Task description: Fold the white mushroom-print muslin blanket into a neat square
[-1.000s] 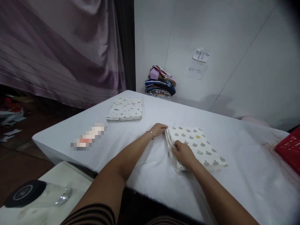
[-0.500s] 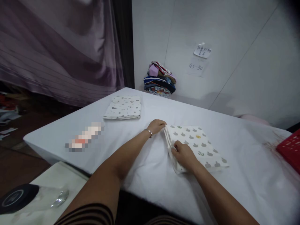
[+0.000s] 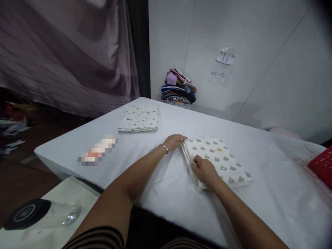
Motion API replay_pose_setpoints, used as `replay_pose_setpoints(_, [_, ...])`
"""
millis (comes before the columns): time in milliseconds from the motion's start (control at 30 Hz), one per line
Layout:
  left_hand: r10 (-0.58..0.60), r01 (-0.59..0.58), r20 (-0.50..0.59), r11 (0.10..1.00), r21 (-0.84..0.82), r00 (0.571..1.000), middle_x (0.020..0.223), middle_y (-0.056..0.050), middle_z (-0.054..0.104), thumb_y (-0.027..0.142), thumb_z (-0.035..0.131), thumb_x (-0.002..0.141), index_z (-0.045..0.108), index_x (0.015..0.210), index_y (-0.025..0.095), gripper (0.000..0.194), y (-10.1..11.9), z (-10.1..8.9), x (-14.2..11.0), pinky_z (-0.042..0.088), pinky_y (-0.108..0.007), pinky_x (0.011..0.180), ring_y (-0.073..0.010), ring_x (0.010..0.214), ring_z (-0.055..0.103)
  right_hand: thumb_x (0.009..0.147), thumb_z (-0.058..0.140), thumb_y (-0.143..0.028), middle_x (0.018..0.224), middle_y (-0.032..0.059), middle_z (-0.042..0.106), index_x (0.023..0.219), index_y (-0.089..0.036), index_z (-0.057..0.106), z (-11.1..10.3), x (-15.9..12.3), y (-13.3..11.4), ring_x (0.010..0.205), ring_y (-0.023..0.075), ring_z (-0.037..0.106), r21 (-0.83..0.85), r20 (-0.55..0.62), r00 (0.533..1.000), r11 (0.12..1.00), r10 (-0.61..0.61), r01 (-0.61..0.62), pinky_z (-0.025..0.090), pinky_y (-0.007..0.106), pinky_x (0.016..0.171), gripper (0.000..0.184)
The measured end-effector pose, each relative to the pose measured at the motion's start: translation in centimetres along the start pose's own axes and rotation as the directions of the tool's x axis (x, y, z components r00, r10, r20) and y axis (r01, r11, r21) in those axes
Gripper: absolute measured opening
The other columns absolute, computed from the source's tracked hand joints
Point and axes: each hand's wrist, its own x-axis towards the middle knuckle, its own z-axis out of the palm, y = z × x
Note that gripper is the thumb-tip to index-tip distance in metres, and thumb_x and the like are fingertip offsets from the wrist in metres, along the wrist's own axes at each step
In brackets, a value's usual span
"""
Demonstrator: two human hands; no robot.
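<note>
A folded white cloth [image 3: 220, 157] printed with grey apple-like shapes, one yellow and a few green, lies on the white-covered table [image 3: 166, 186]. At its far left corner my left hand [image 3: 176, 141] pinches the layered edge between thumb and fingers. My right hand [image 3: 206, 171] is closed on the same left edge, nearer to me, with the fingers curled over the layers. Farther back to the left rests a second folded white cloth [image 3: 140, 119] with small scattered prints, apart from both hands.
A blurred-out, pixelated item [image 3: 98, 150] lies on the table's left side. Lower left, a clear bottle with a black lid [image 3: 28, 212] lies on a pale surface. Folded fabrics [image 3: 178, 88] are stacked by the wall, and a red basket [image 3: 321, 167] stands at right.
The whole view has shifted slightly. Both hands keep their hold on the cloth's left edge, and the cloth lies almost as before.
</note>
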Motion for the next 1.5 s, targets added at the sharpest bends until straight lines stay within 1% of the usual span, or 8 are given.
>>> replay_pose_setpoints(233, [-0.011, 0.012, 0.063, 1.0, -0.009, 0.998, 0.113, 0.002, 0.066, 0.019, 0.052, 0.082, 0.067, 0.106, 0.027, 0.03, 0.3, -0.6, -0.7, 0.039, -0.023, 0.095, -0.0146, 0.106, 0.057, 0.083, 0.047, -0.026, 0.065, -0.0005, 0.054, 0.079, -0.02, 0.048, 0.0, -0.1, 0.0, 0.06, 0.0127, 0.044, 0.022, -0.022, 1.0, 1.0, -0.001, 0.001, 0.02, 0.024, 0.056, 0.007])
replay_pose_setpoints(433, [0.097, -0.119, 0.115, 0.971, 0.207, 0.989, 0.109, 0.0, 0.066, 0.019, 0.052, 0.083, 0.069, 0.1, 0.027, 0.025, 0.6, -0.4, 0.3, 0.039, -0.025, 0.091, -0.017, 0.105, 0.056, 0.083, 0.048, -0.026, 0.065, -0.0003, 0.054, 0.079, -0.02, 0.049, -0.1, -0.1, -0.2, 0.061, 0.0128, 0.045, 0.009, -0.012, 1.0, 1.0, 0.011, -0.011, 0.021, 0.024, 0.057, 0.007])
replay_pose_setpoints(533, [0.135, -0.143, 0.045, 0.942, 0.305, 0.99, 0.105, -0.001, 0.067, 0.017, 0.049, 0.083, 0.068, 0.097, 0.026, 0.025, 0.5, -0.2, 0.1, 0.041, -0.026, 0.087, -0.0168, 0.102, 0.057, 0.082, 0.048, -0.027, 0.067, 0.0002, 0.056, 0.081, -0.02, 0.05, -0.2, -0.1, -0.3, 0.063, 0.0129, 0.047, 0.001, 0.002, 1.0, 1.0, 0.03, -0.03, 0.022, 0.024, 0.057, 0.008])
replay_pose_setpoints(633, [0.072, -0.044, -0.073, 0.944, 0.326, 0.995, 0.103, 0.001, 0.068, 0.018, 0.05, 0.082, 0.068, 0.097, 0.026, 0.026, 0.2, 0.1, -0.8, 0.043, -0.026, 0.084, -0.0165, 0.099, 0.058, 0.082, 0.05, -0.03, 0.071, 0.0009, 0.058, 0.085, -0.02, 0.052, -0.4, 0.0, -0.5, 0.065, 0.0135, 0.049, -0.017, 0.037, 0.998, 0.999, 0.051, -0.051, 0.023, 0.024, 0.057, 0.011])
replay_pose_setpoints(833, [-0.188, 0.177, -0.138, 0.98, -0.086, 0.972, 0.077, 0.001, 0.069, 0.017, 0.054, 0.076, 0.072, 0.091, 0.021, 0.023, -0.1, 0.7, -1.4, 0.047, -0.022, 0.064, -0.0111, 0.065, 0.061, 0.082, 0.051, -0.034, 0.074, 0.0027, 0.06, 0.09, -0.02, 0.053, -0.5, 0.0, -1.1, 0.068, 0.0154, 0.051, -0.085, 0.063, 0.994, 0.993, 0.09, -0.085, 0.023, 0.025, 0.057, 0.016])
replay_pose_setpoints(933, [-0.326, 0.302, -0.031, 0.905, -0.299, 0.945, 0.051, 0.004, 0.059, 0.015, 0.055, 0.075, 0.07, 0.089, 0.016, 0.021, 0.3, 1.2, -1.1, 0.044, -0.019, 0.05, -0.009, 0.046, 0.053, 0.082, 0.049, -0.029, 0.075, 0.003, 0.06, 0.089, -0.02, 0.054, -0.4, 0.0, -0.9, 0.068, 0.015, 0.051, -0.096, 0.052, 0.996, 0.993, 0.072, -0.067, 0.023, 0.025, 0.057, 0.012])
replay_pose_setpoints(1067, [-0.406, 0.322, -0.041, 0.777, -0.54, 0.913, 0.048, 0.005, 0.057, 0.009, 0.055, 0.074, 0.066, 0.084, 0.013, 0.016, 0.6, 2.4, -0.7, 0.044, -0.017, 0.046, -0.0075, 0.044, 0.053, 0.083, 0.048, -0.026, 0.074, 0.0022, 0.059, 0.089, -0.019, 0.054, -0.8, -0.3, -0.5, 0.068, 0.0145, 0.051, -0.077, 0.019, 0.998, 0.996, 0.055, -0.053, 0.023, 0.024, 0.057, 0.011])
replay_pose_setpoints(1500, [-0.4, 0.257, -0.064, 0.695, -0.672, 0.914, 0.054, 0.003, 0.059, 0.008, 0.054, 0.074, 0.063, 0.08, 0.013, 0.012, -0.1, 3.4, -1.6, 0.047, -0.019, 0.052, -0.0083, 0.051, 0.056, 0.084, 0.045, -0.026, 0.077, 0.0045, 0.063, 0.091, -0.019, 0.052, -1.3, -1.3, -1.5, 0.069, 0.0164, 0.054, -0.134, 0.042, 0.997, 0.989, 0.063, -0.056, 0.023, 0.025, 0.056, 0.012])
